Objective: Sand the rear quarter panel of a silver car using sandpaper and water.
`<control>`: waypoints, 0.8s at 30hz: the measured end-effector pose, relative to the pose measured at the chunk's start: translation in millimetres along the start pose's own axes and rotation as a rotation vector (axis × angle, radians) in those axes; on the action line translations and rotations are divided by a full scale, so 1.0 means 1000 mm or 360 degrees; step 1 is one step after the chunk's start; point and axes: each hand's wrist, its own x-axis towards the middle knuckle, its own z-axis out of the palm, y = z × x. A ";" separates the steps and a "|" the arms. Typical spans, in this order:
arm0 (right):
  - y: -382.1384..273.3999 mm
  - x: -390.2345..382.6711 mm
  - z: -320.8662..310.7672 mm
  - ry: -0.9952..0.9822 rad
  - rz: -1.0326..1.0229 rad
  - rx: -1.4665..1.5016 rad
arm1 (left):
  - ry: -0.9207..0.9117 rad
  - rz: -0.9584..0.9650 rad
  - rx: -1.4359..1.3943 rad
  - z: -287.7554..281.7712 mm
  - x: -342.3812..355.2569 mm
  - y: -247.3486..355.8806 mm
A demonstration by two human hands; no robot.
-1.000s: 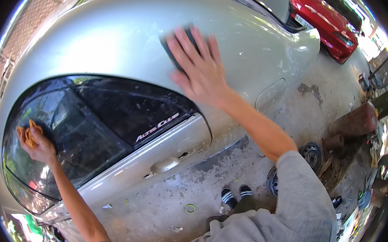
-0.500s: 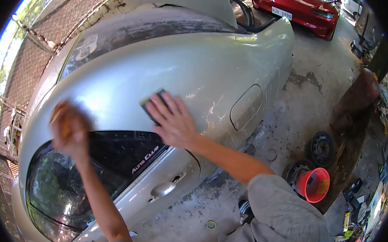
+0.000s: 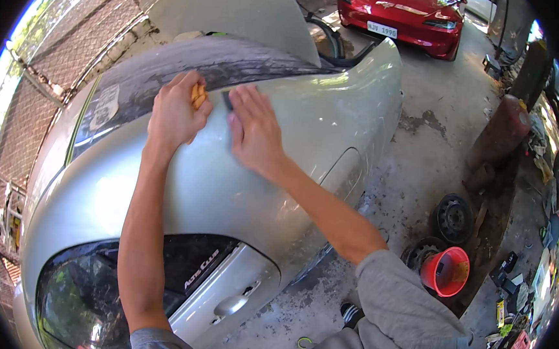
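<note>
My left hand [image 3: 177, 114] is closed around a crumpled orange-yellow sponge [image 3: 199, 96], raised over the edge of the dark rear window [image 3: 235, 67]. Just to its right, my right hand [image 3: 256, 131] presses a dark flat rectangular pad [image 3: 227, 101] onto the silver rear panel [image 3: 207, 192] of a car. Most of the pad is hidden under my fingers, which are slightly blurred. Below the panel lie the dark side window [image 3: 90, 291] and the door handle [image 3: 231, 306].
The trunk lid [image 3: 229, 12] stands raised at the back. A red car [image 3: 401, 14] is parked beyond. On the concrete floor at right are a wheel rim [image 3: 453, 218], a red bucket [image 3: 430, 269] and a rusty cylinder [image 3: 502, 128]. A wire fence [image 3: 75, 37] runs along the left.
My left hand has moved up and right with the sponge, from near the side window to beside my right hand. My right hand has slid the pad farther up the panel toward the rear window.
</note>
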 end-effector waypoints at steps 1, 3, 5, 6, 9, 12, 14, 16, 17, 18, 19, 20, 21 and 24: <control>0.023 0.004 -0.004 -0.0001 -0.0002 -0.0015 | 0.0008 -0.0031 -0.0031 0.001 0.001 -0.001; 0.085 0.009 -0.019 -0.0228 0.0196 0.0040 | -0.0011 -0.0056 -0.0067 0.000 -0.001 -0.003; 0.090 0.012 -0.018 -0.0110 0.0425 -0.0150 | 0.0011 -0.0083 -0.0005 0.006 0.005 0.006; 0.058 0.011 -0.007 -0.0063 0.0254 -0.0006 | 0.0004 -0.0082 -0.0018 0.006 0.005 0.005; 0.072 0.008 -0.026 -0.0154 0.0205 0.0068 | -0.0025 -0.0122 -0.0021 -0.001 -0.003 0.005; 0.128 0.022 -0.035 -0.0168 0.0544 -0.0203 | -0.0041 -0.0173 -0.0085 0.004 0.007 0.012; 0.098 0.008 -0.019 -0.0120 0.0354 -0.0091 | 0.0039 -0.0143 0.0017 0.011 0.010 0.011; 0.081 -0.003 -0.026 -0.0124 0.0148 0.0118 | 0.0127 -0.0044 -0.0089 0.029 0.021 0.012; 0.105 -0.005 -0.035 -0.0128 0.0152 0.0127 | 0.0201 0.0069 -0.0205 0.041 0.027 0.014; 0.141 -0.004 -0.043 -0.0164 0.0370 0.0026 | 0.0176 0.0037 -0.0329 0.058 0.035 0.027; 0.165 0.003 -0.048 -0.0197 0.0570 -0.0063 | 0.0123 0.0107 -0.0368 0.073 0.049 0.038; 0.161 0.000 -0.039 -0.0122 0.0475 -0.0254 | -0.0038 0.0091 -0.0440 0.092 0.064 0.053; 0.145 -0.011 -0.039 -0.0145 0.0477 -0.0217 | -0.0040 0.0056 -0.0413 0.103 0.071 0.058; 0.156 -0.021 -0.071 -0.0356 0.0223 0.0017 | -0.0324 -0.0162 -0.0567 0.135 0.090 0.072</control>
